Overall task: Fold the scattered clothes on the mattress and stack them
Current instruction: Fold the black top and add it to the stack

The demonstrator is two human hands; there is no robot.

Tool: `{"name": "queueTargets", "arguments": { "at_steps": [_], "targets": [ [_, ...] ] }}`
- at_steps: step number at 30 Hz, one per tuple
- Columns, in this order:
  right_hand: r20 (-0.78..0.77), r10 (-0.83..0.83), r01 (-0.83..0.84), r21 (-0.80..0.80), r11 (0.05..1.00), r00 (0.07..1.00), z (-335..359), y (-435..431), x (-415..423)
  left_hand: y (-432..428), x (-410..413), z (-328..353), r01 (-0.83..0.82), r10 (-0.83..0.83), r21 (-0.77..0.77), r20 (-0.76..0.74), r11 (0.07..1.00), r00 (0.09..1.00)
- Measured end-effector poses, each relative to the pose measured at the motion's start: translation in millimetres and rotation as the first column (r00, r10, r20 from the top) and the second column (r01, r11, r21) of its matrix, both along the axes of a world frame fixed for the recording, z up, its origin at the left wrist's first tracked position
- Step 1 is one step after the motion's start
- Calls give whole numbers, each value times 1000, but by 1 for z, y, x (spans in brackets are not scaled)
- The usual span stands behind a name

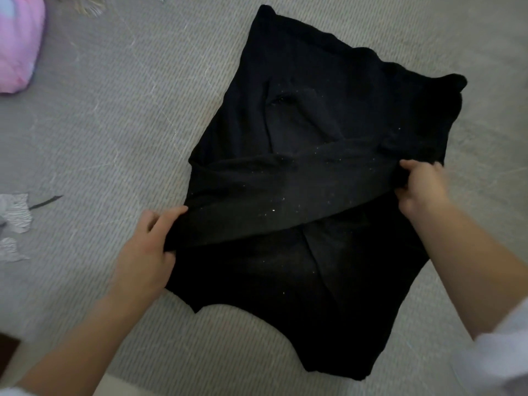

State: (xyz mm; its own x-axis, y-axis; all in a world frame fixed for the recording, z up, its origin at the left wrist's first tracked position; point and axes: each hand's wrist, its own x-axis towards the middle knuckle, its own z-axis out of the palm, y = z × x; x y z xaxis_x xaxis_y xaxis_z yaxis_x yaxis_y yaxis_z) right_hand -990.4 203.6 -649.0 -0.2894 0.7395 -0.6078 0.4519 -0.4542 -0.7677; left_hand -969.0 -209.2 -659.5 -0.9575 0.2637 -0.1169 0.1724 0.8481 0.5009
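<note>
We look down on a grey mattress (114, 124) whose cover is woven in fine diagonal ribs and crossed by faint pale lines. Silvery leaf-like prints (17, 212) mark it near the left edge. A soft pink bundle (17, 44) lies at the upper left, and a dark brown patch (7, 347) shows at the lower left. The light is dim and even.

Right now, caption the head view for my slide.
Left hand and right hand grip a fold across the black garment on the grey mattress.
</note>
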Motion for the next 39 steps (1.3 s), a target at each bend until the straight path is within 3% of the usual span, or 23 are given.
{"name": "queueTargets", "arguments": {
  "at_steps": [3, 6, 9, 12, 15, 18, 21, 22, 26, 28, 30, 33, 36, 39],
  "targets": [
    [47, 34, -38, 102, 994, 998, 2, -3, 13, -13, 15, 6, 37, -37, -29, -24, 999, 999],
    [383, 140, -277, 331, 902, 913, -7, 3, 38, -23, 33, -3, 196, -192, -119, 42, 973, 981],
    [551, 253, -554, 489, 674, 795, 2, -6, 63, -23, 42, -8, 291, -288, -176, 40, 941, 957],
    [581, 524, -774, 554, 307, 623, 9, -40, 109, -20, 45, -6, 304, -305, -255, 36, 918, 952],
    [691, 655, -913, 409, -6, 306, 4, -81, 173, -22, 49, -8, 424, -418, -379, 102, 823, 903],
    [727, 687, -976, 145, -161, -6, -6, -112, 234, -26, 52, -11, 590, -582, -426, 165, 686, 796],
    [796, 585, -946, 50, -319, -156, -13, -135, 276, -26, 54, -7, 689, -691, -467, 203, 554, 693],
    [825, 543, -940, 43, -339, -159, -13, -139, 280, -23, 54, -6, 701, -710, -481, 204, 527, 674],
    [832, 554, -964, 117, -240, -37, -14, -145, 270, -10, 46, -4, 753, -798, -520, 205, 402, 567],
    [836, 548, -963, 167, -212, 24, -6, -151, 259, -3, 38, -1, 773, -824, -506, 192, 383, 534],
    [826, 562, -973, 165, -160, 47, 3, -152, 247, 7, 31, 7, 790, -789, -446, 250, 421, 561],
    [799, 580, -987, 150, 60, 157, 9, -143, 231, 22, 26, 18, 750, -697, -304, 280, 587, 660],
    [750, 600, -954, 140, 264, 276, 17, -135, 221, 29, 24, 30, 677, -614, -245, 292, 693, 734],
    [687, 666, -945, 96, 314, 292, 26, -128, 226, 29, 25, 44, 655, -558, -141, 413, 742, 720]
  ]
}}
